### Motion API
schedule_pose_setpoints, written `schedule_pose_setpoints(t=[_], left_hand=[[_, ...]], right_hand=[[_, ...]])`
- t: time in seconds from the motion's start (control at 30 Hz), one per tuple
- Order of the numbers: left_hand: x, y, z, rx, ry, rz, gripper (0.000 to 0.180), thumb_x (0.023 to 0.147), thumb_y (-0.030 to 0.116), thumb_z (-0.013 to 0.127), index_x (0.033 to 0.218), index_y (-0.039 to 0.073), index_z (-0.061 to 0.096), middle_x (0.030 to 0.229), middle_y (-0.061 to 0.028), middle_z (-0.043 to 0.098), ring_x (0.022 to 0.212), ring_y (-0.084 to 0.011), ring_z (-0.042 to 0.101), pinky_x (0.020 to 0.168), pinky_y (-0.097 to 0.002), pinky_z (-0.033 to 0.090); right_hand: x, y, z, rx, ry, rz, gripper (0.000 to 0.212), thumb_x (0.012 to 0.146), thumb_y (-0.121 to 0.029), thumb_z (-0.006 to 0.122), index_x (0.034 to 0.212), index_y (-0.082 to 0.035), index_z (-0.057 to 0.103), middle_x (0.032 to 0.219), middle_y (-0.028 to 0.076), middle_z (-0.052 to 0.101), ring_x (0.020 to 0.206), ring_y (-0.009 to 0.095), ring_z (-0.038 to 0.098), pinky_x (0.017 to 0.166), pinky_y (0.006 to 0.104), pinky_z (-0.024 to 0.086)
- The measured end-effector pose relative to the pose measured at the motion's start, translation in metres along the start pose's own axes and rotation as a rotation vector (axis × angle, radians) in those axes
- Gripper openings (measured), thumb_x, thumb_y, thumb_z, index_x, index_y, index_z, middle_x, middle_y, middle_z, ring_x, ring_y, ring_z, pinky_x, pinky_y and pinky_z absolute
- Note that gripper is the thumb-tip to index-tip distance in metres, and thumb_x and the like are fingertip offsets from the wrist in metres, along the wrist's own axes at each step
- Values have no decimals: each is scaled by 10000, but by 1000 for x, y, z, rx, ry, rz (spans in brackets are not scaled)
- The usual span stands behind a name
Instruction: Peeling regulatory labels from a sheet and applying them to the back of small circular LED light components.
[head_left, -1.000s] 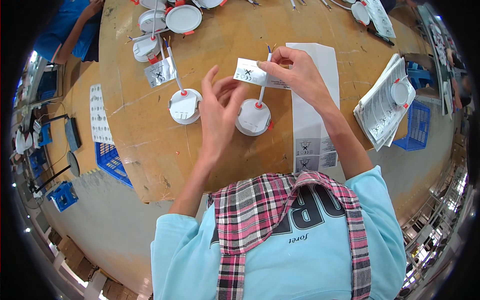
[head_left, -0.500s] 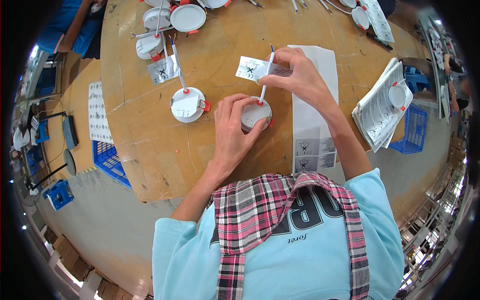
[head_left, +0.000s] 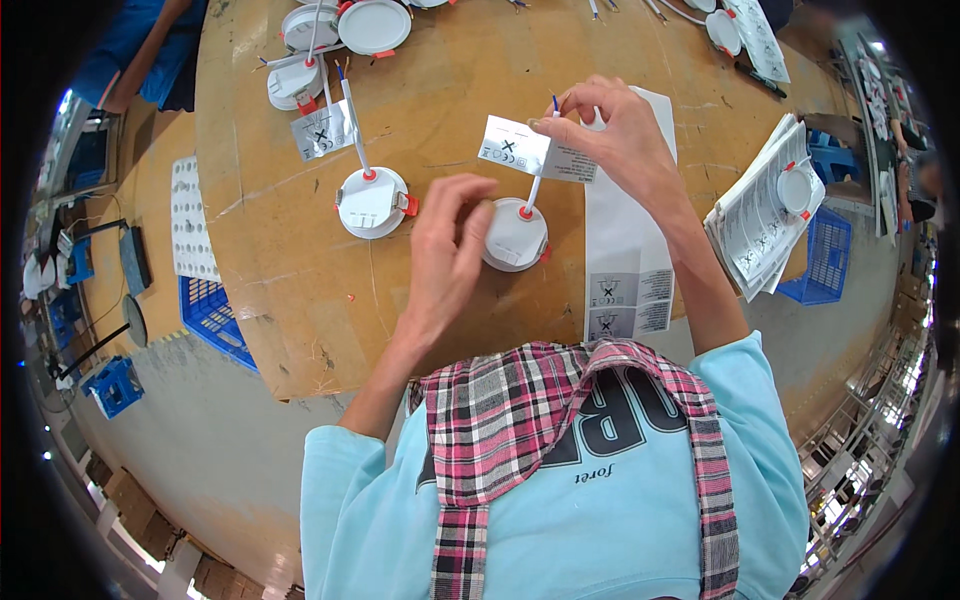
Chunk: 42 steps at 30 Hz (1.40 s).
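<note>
A round white downlight (head_left: pixel 516 240) lies back side up on the table, its white cable (head_left: pixel 532 195) rising from a red grommet. A silver printed label (head_left: pixel 515 146) is wrapped on that cable like a flag. The thumb and fingers of my right hand (head_left: pixel 630 145) pinch the cable near its bare wire ends, at the label's upper edge. My left hand (head_left: pixel 445 250) hovers just left of the downlight, fingers loosely bent and apart, holding nothing. Further left sits a second downlight (head_left: pixel 371 205), with its own silver label (head_left: pixel 325 132) on its cable.
Right of the downlight lies a long white label strip (head_left: pixel 628 235) with printed labels at its near end. A stack of printed sheets (head_left: pixel 762 215) carries another downlight (head_left: pixel 795 190) at the table's right edge. Several downlights (head_left: pixel 374 27) cluster at the far left. Blue crates (head_left: pixel 215 320) stand below the table.
My left hand has let go of the downlight and drawn back left. My right hand has shifted to the cable's upper end, and the label now shows on both sides of the cable.
</note>
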<state>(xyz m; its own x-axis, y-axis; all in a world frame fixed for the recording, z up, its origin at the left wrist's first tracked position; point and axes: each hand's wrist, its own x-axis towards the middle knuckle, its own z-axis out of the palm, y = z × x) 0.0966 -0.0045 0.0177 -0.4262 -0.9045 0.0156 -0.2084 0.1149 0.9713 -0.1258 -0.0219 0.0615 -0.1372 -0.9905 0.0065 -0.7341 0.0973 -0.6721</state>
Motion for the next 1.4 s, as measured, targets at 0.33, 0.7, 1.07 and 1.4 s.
schedule_pose_setpoints(t=[0.33,0.7,1.07,1.4], left_hand=[[25,-4,-3,-234,56,-168,242,962,56,437,1147,-37,561,1038,-90,635,954,-140,597,829,-280,480],[104,-22,16,-939,-639,-385,531,833,5,478,1355,-55,401,1258,-190,549,1119,-231,587,954,-338,498],[95,-26,16,-944,-896,-345,426,854,183,630,1230,-5,561,1120,-78,619,972,-117,609,865,-257,492],[92,-19,11,-737,-734,-297,164,814,-5,615,964,49,652,933,0,653,819,-40,615,765,-208,494]], right_hand=[[-14,-15,-8,238,-108,92,268,787,-252,720,847,7,686,583,21,522,537,96,449,513,255,371],[-33,-27,-13,385,-142,36,157,810,-155,713,885,-26,664,686,-8,593,604,51,485,551,219,376],[-42,-21,-17,369,-105,9,135,810,-155,703,868,-45,650,695,-8,588,646,63,515,614,215,401],[-46,-19,-15,399,-87,75,168,787,-155,735,823,-37,621,698,-16,567,643,59,502,619,219,404]])
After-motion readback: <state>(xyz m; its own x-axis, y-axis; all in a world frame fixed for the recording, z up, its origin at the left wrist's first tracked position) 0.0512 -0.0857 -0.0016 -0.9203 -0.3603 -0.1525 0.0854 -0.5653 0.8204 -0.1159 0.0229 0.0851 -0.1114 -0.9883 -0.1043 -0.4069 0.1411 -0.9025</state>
